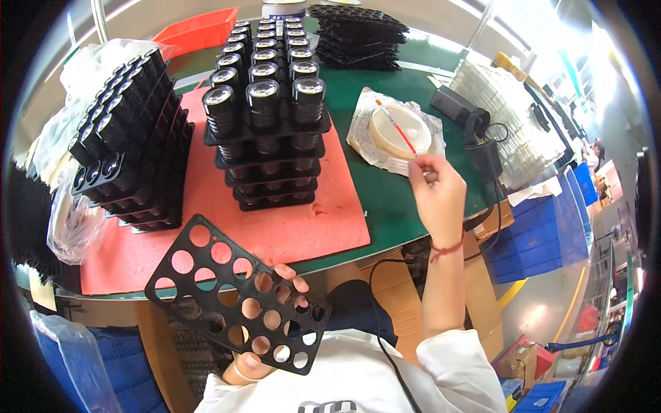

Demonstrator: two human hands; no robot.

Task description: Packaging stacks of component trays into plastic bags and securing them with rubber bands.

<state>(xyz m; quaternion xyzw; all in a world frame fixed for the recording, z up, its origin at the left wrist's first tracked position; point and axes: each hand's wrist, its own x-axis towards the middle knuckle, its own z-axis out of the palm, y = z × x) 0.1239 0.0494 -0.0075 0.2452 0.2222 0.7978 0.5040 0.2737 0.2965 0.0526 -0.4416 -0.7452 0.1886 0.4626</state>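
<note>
Head view, left hand (pixel 265 323) gripping black perforated tray (pixel 237 292) at table edge near lap, right hand (pixel 437 193) pinching thin red-tipped stick (pixel 397 127) over round cream dish (pixel 399 131) on green table (pixel 385 193), stacked trays of black cylinders (pixel 265 117) on red mat (pixel 275 220).

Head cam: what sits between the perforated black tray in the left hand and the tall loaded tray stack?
In the head view, only bare pink mat lies between the perforated black tray and the tall loaded tray stack; the left hand is beneath the tray.

Clear plastic bags (pixel 76 213) bunched at the table's left edge.
</note>
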